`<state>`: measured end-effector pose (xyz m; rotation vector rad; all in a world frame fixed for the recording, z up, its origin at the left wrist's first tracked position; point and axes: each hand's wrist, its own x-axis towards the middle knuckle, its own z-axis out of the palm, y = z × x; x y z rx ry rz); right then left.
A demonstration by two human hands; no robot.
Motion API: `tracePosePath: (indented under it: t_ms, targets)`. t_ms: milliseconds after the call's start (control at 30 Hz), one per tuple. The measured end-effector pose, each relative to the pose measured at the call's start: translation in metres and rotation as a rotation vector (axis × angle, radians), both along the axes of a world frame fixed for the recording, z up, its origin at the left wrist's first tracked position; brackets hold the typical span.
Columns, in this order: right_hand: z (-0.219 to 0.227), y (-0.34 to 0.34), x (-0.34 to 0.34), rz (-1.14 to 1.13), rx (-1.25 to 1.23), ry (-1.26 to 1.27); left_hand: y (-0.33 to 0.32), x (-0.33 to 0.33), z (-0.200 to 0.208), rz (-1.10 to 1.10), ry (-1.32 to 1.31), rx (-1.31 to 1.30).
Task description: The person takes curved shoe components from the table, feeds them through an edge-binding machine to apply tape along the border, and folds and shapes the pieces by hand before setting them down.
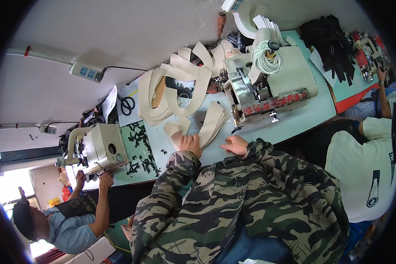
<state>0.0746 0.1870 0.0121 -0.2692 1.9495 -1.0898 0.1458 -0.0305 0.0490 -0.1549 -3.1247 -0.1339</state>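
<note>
My left hand (190,144) is at the near end of a beige curved cut piece (174,131), its fingers closed over the edge. Beside it, a fanned stack of similar curved pieces (214,125) lies on the pale table (259,132). To the right, my right hand (236,144) rests low over the tabletop with its fingers loosely bent and slightly apart; nothing shows in them. Just beyond it stands a cream-coloured bench machine (290,72) with a metal working head and worn red paint along its front. Larger U-shaped beige pieces (198,94) lie farther back.
Black scraps (138,136) are strewn left of my hands, near black-handled scissors (126,104). At left, a co-worker (72,224) works at another machine (103,147). Another person in a white shirt (361,163) sits close on my right. Black strips (330,44) are heaped beyond.
</note>
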Motion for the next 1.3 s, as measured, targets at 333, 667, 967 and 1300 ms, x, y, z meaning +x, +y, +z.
tracePosePath:
  t_ms: [333, 667, 967, 1300]
  targets:
    - [0.013, 0.074, 0.003, -0.222, -0.216, -0.315, -0.03, -0.126, 0.001, 0.409, -0.101, -0.06]
    - [0.032, 0.102, -0.012, -0.236, -0.223, -0.29, -0.047, -0.15, 0.043, 0.385, -0.634, 1.062]
    - [0.034, 0.093, -0.022, -0.095, -0.218, -0.301, 0.02, -0.026, 0.03, 0.353, -0.551, 0.059]
    - [0.021, 0.12, -0.02, -0.185, -0.229, -0.287, 0.025, -0.015, 0.033, 0.21, -0.405, -0.064]
